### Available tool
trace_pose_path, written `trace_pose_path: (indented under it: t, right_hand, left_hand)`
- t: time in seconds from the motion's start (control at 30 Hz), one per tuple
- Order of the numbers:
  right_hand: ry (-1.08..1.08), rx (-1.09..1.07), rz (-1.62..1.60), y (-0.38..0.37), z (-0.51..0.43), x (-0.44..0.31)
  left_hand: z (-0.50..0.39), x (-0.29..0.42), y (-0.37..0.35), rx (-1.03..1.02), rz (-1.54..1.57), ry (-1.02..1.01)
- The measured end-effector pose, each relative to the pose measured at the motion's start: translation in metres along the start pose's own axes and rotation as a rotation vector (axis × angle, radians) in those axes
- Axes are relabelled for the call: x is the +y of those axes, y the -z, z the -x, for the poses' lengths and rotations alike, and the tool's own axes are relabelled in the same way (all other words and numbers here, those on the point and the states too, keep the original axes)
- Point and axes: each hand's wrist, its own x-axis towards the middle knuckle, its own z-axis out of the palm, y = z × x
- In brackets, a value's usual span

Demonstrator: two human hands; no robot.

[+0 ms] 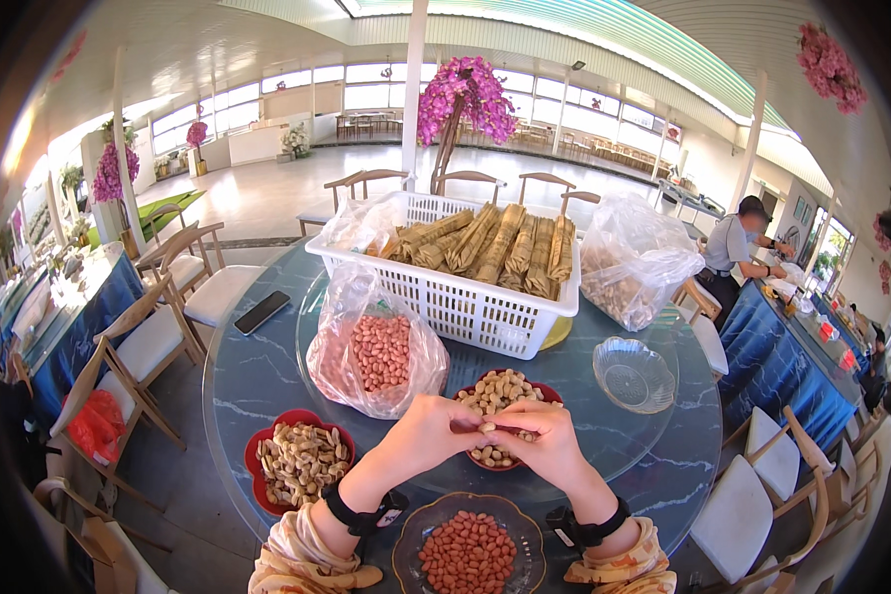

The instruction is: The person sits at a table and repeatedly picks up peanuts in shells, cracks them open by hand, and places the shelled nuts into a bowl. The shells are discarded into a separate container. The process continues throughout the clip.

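My left hand (432, 432) and my right hand (540, 436) meet at their fingertips around a peanut in its shell (487, 428). Directly beneath them is a red scalloped bowl (552, 392) of unshelled peanuts (499, 390), partly hidden by my hands. Nearer to me stands a clear glass bowl (408, 536) with a gold rim, holding red-skinned peanut kernels (468, 553). To the left, another red bowl (254, 451) is heaped with peanut shells (301, 457). A clear plastic bag (334, 364) of pink-red kernels sits behind my left hand.
A white plastic basket (482, 319) of leaf-wrapped bundles (505, 241) stands farther back. Right of it are a plastic bag (631, 256) of peanuts and a clear dish (633, 375). A smartphone (262, 312) lies left. Wooden chairs (145, 349) surround the round table (226, 416); a person (729, 241) works nearby.
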Motion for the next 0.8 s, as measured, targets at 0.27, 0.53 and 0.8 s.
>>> trace_pose_path:
  t: [0.27,0.53,0.8]
  right_hand:
    - [-0.035,-0.135,-0.064,0.009,0.001,-0.011]
    - [-0.036,-0.212,-0.149,0.017,0.003,-0.013]
    - [-0.122,-0.296,-0.293,0.023,0.003,-0.016]
  left_hand:
    - [-0.002,0.001,0.009,-0.213,0.053,0.053]
    - [-0.003,0.000,0.014,-0.370,0.254,0.140]
    - [-0.002,0.001,0.018,-0.504,0.264,0.124]
